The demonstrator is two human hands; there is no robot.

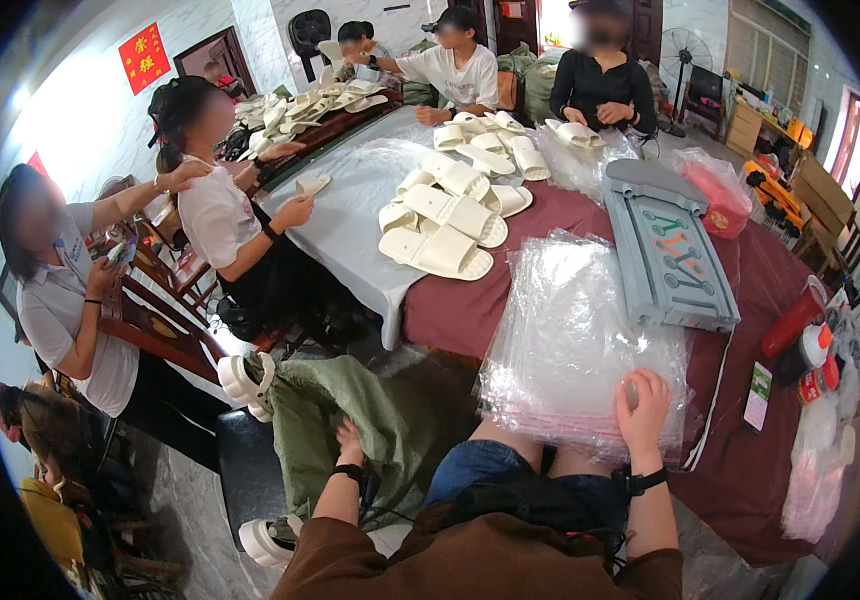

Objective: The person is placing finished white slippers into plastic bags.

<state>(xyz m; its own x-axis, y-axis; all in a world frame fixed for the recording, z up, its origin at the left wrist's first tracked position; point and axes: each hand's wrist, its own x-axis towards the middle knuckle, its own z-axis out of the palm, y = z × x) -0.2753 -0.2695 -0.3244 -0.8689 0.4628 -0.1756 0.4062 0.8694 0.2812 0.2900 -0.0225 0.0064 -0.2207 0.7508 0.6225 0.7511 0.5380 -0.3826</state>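
Note:
My left hand (348, 441) is down at the left, against the opening of a green woven sack (315, 400). Its fingers are partly smeared and hidden, so their grip does not show. Cream slippers (246, 385) stick out at the sack's upper left, and another pale shoe (268, 541) lies below it. On the table edge before me, my right hand (644, 412) rests over a stack of clear plastic bags (580, 335). Its fingers are curled around a small greyish thing that I cannot make out. More cream slippers (440, 225) are heaped on the table ahead.
A grey plastic panel (668, 260) lies beyond the bags. To the right are a phone (758, 397), a red cup (795, 317) and a dark bottle (805, 352). Several people sit or stand around the table; one at left holds a slipper (312, 186). A chair (165, 325) stands left.

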